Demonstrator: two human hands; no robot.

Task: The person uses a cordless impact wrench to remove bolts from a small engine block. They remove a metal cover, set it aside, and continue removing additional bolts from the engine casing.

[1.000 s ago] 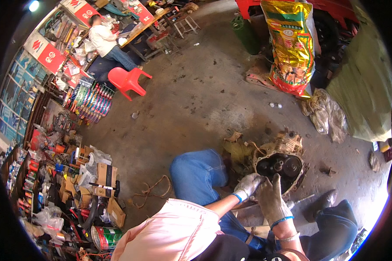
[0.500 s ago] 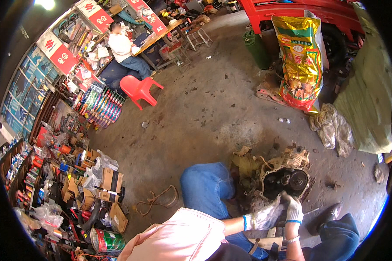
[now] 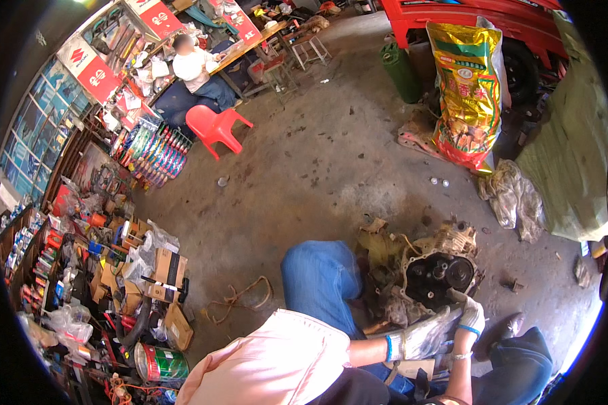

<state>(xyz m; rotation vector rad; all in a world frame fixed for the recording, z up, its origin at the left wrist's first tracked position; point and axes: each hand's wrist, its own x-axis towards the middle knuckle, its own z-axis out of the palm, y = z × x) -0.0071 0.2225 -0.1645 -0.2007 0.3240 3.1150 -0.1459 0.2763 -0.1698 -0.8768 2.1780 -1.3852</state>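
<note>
1. The left hand [image 3: 422, 337], in a grimy grey work glove with a blue cuff, reaches forward, fingers spread flat against the lower edge of the engine casing [image 3: 436, 273].
2. The right hand [image 3: 469, 314], gloved alike, rises from below; its fingers curl over the casing's rim.
3. The casing is greasy cast metal, round-mouthed, dark inside, lying on the stained concrete floor [image 3: 304, 169] just beyond the fingertips.

Left hand [image 3: 422, 337] grip on engine case [image 3: 436, 277] unclear.
</note>
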